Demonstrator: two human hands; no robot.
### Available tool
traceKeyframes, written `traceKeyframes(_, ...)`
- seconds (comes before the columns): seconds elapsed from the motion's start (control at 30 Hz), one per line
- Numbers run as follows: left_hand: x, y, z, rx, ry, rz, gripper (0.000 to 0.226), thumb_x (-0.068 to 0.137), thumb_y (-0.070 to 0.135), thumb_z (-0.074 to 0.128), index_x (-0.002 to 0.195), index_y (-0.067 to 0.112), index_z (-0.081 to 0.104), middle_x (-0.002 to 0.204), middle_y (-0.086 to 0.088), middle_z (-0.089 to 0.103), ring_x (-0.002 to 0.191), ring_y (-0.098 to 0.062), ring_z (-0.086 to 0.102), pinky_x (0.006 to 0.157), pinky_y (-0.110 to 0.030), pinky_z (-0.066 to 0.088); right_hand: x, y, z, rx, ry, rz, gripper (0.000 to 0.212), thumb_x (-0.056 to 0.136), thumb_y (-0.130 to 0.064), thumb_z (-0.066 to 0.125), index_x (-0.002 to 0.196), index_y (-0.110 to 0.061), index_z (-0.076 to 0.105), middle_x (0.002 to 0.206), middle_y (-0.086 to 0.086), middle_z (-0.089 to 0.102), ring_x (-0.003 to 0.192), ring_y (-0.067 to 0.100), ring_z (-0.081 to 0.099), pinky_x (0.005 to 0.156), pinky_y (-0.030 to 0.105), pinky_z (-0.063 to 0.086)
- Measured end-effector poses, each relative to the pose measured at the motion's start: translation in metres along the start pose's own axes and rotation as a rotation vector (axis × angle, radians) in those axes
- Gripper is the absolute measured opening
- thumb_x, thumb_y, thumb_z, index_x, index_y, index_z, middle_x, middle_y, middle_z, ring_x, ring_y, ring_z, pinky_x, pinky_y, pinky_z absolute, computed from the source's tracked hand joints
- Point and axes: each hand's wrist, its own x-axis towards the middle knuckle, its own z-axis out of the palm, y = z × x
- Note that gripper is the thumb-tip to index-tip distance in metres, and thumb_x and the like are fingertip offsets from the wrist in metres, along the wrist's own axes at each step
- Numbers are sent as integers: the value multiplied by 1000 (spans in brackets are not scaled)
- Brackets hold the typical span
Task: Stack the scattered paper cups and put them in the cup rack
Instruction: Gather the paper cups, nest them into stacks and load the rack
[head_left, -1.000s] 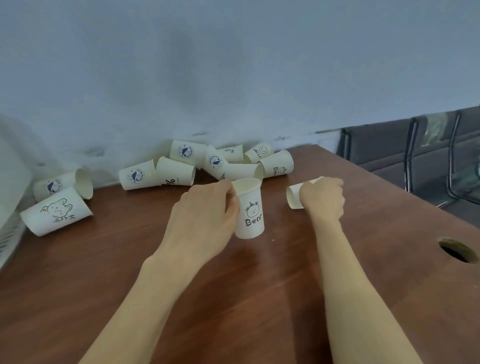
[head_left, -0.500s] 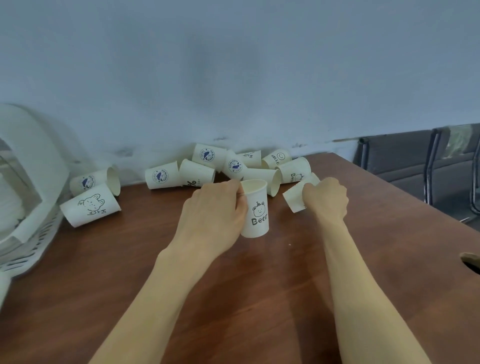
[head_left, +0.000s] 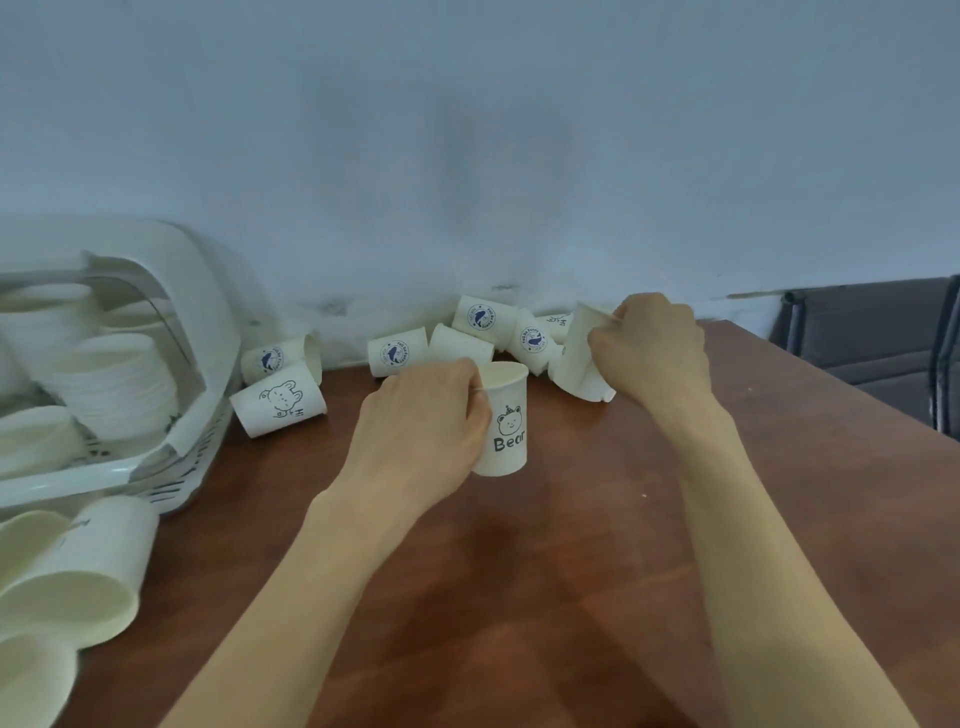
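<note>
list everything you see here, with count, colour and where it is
Bear cup: one, white, upright mid-table, held by the left hand.
lifted cup: one, white, tilted, pinched at its rim by the right hand.
loose cups: about eight, white with prints, on their sides along the wall.
near cups: about three, white, on their sides at the table's left front edge.
rack: one, white, left end of table, with stacked cups inside.
table: one, brown wood.
chairs: dark grey, far right; count unclear.
wall: pale blue-grey, behind.
left hand: grips the Bear cup.
right hand: raised over the pile.
</note>
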Motion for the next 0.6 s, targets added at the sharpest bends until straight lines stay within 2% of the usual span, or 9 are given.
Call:
traceKeyframes(0.1,-10,-26,-19,25,27,-41,18,92,34,42,87,25,57,79,2,64,81,-26,59,71,-42,49,-10,-16,4,0,-18,-90,10,78,-13,46,72,-5,48,72,11,52,63,29,47,52,30,32)
traceKeyframes(0.2,-16,-46,-40,44,63,-79,19,93,33,43,87,24,58,81,3,64,82,-25,59,70,-40,49,-24,-38,8,-82,-41,-166,14,81,-19,48,82,-8,56,78,11,58,73,33,54,54,30,37)
traceKeyframes(0.3,-22,-63,-61,77,119,-91,18,93,33,44,89,23,59,82,3,64,83,-24,59,67,-37,47,-41,-62,12,-87,-70,-252,17,83,-23,49,86,-9,58,79,10,60,78,33,55,66,39,49)
traceKeyframes(0.5,-39,-101,-105,120,206,-133,16,91,34,46,88,25,59,78,4,64,80,-25,59,68,-40,49,-70,-95,14,-68,-94,-327,16,86,-25,50,92,-11,58,80,7,62,83,29,52,71,42,49)
traceKeyframes(0.6,-46,-122,-124,137,265,-164,17,89,35,45,83,25,59,70,5,61,75,-25,59,67,-41,50,-83,-106,17,-72,-105,-346,15,87,-27,49,91,-15,58,77,3,62,77,27,54,69,41,49)
